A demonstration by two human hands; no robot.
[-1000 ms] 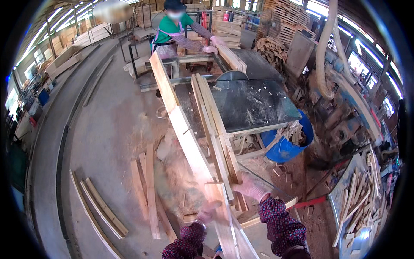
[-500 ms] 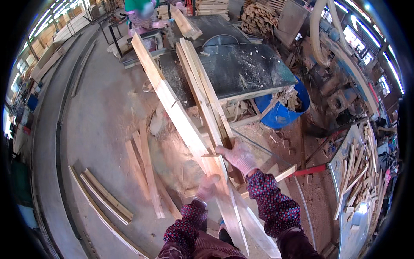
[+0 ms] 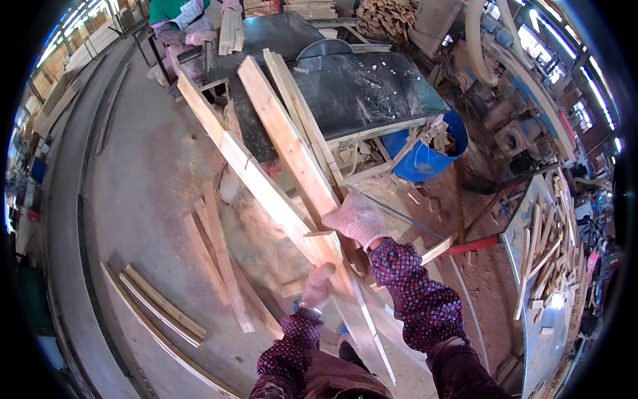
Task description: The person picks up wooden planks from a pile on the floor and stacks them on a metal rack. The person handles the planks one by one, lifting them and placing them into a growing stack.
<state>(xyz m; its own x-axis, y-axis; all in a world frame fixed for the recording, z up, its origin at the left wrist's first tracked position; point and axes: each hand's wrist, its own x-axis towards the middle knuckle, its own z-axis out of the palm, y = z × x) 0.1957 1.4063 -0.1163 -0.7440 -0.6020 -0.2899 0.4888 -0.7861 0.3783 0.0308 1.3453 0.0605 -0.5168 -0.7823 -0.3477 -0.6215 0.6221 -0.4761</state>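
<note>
My right hand [image 3: 359, 218], in a pale glove, is closed round the near end of a long wooden board [image 3: 287, 130] that slants away over the saw table, its broad face up. Just right of that board lie narrower strips [image 3: 302, 110]. My left hand [image 3: 318, 286] grips the left edge of a nearer board [image 3: 352, 299], its thumb on top; its fingers are hidden below. Another long pale board [image 3: 246, 166] runs from under this near board toward the far left.
The dark saw table [image 3: 372, 93] carries a round blade [image 3: 325, 48]. A co-worker's gloved hand [image 3: 201, 38] is near a bundle of strips [image 3: 231, 32]. A blue barrel [image 3: 422, 159] holds offcuts. Loose boards [image 3: 226, 266] lie on the floor; a wood-strewn bench [image 3: 525, 266] stands right.
The board at my right hand has turned and shifted left, apart from the strips, showing its broad face. My left hand keeps its hold. Across the table, the co-worker's timber has moved left.
</note>
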